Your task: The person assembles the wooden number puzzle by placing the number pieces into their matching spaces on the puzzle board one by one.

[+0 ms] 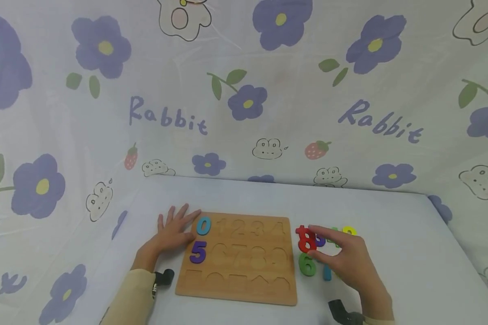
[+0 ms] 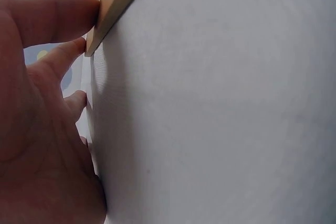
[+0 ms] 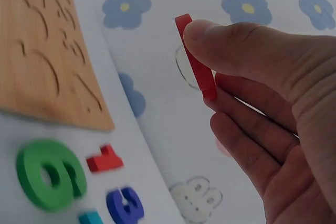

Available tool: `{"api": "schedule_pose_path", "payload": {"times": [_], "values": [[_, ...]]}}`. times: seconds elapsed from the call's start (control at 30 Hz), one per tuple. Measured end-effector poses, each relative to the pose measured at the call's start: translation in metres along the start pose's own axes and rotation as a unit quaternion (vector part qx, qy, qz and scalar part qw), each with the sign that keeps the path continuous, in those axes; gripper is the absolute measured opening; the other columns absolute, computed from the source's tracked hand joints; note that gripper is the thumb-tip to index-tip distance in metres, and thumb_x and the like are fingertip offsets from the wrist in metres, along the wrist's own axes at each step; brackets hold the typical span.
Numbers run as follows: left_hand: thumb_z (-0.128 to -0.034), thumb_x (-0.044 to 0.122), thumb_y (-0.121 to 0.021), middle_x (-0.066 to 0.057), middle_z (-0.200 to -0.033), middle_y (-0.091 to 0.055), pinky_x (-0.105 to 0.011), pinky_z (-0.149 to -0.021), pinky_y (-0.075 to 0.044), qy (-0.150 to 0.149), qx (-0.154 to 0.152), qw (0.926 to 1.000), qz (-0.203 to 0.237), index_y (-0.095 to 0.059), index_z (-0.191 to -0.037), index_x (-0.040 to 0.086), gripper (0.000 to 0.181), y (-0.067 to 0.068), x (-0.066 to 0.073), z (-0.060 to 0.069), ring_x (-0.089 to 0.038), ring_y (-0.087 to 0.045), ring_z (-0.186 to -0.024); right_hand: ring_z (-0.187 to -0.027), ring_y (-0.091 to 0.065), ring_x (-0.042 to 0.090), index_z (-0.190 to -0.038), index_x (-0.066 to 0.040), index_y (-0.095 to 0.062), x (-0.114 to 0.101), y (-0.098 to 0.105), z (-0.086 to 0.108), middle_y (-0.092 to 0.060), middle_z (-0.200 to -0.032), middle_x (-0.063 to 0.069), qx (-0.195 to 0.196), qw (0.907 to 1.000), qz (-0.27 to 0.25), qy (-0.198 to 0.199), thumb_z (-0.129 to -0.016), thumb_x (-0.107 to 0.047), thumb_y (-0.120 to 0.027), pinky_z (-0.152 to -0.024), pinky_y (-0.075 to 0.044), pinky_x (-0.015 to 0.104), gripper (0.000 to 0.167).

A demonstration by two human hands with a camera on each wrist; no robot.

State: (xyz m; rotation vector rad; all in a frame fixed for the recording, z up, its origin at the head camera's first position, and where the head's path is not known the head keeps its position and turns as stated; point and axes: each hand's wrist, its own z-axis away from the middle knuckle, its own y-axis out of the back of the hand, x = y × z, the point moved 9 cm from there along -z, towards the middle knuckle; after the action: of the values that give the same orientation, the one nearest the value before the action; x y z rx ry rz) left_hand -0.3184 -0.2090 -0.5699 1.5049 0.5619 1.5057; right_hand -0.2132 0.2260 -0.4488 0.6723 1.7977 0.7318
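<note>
My left hand (image 1: 171, 232) lies at the left edge of the wooden number board (image 1: 227, 292), fingers spread. The left wrist view shows the thumb and a finger of that hand (image 2: 47, 114) touching the board's edge (image 2: 118, 3). On the board, a light blue 0 (image 1: 204, 226) and a purple 5 (image 1: 198, 252) sit in the left column. Right of the board, my right hand (image 1: 349, 257) pinches a red 8 (image 1: 307, 245). The right wrist view shows that red piece (image 3: 197, 59) edge-on and raised, between thumb and fingers of the hand (image 3: 278, 93).
Right of the board lie a green 6 (image 1: 307, 265), another red piece (image 1: 300, 231), a purple piece (image 1: 320, 241), a blue piece (image 1: 327, 273), a yellow piece (image 1: 349, 230) and a green piece (image 1: 333, 237) partly behind my right hand. Patterned cloth (image 1: 227, 131) hangs behind the white table.
</note>
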Motion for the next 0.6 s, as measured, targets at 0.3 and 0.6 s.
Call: {"api": "schedule_pose_path", "payload": {"times": [0.3, 0.6], "values": [[-0.0974, 0.028, -0.066, -0.022, -0.184, -0.01, -0.081, -0.124, 0.019, -0.003, -0.002, 0.9999, 0.01, -0.042, -0.17, 0.024, 0.077, -0.001, -0.003, -0.001, -0.059, 0.012, -0.166, -0.121, -0.075, 0.03, -0.139, -0.023, -0.077, -0.023, -0.036, -0.02, -0.08, -0.133, 0.0, -0.039, 0.9986, -0.036, -0.003, -0.086, -0.028, -0.095, -0.098, -0.064, 0.056, 0.056], [-0.0953, 0.03, -0.066, -0.022, -0.184, -0.011, -0.08, -0.124, 0.02, -0.009, 0.009, 0.9999, 0.009, -0.043, -0.17, 0.024, 0.078, -0.005, -0.01, -0.005, -0.058, 0.012, -0.166, -0.126, -0.074, 0.023, -0.136, -0.025, -0.078, -0.032, -0.074, -0.024, -0.081, -0.131, -0.006, -0.071, 0.9946, -0.076, -0.004, -0.087, -0.026, -0.095, -0.104, -0.062, 0.054, 0.052]]}}
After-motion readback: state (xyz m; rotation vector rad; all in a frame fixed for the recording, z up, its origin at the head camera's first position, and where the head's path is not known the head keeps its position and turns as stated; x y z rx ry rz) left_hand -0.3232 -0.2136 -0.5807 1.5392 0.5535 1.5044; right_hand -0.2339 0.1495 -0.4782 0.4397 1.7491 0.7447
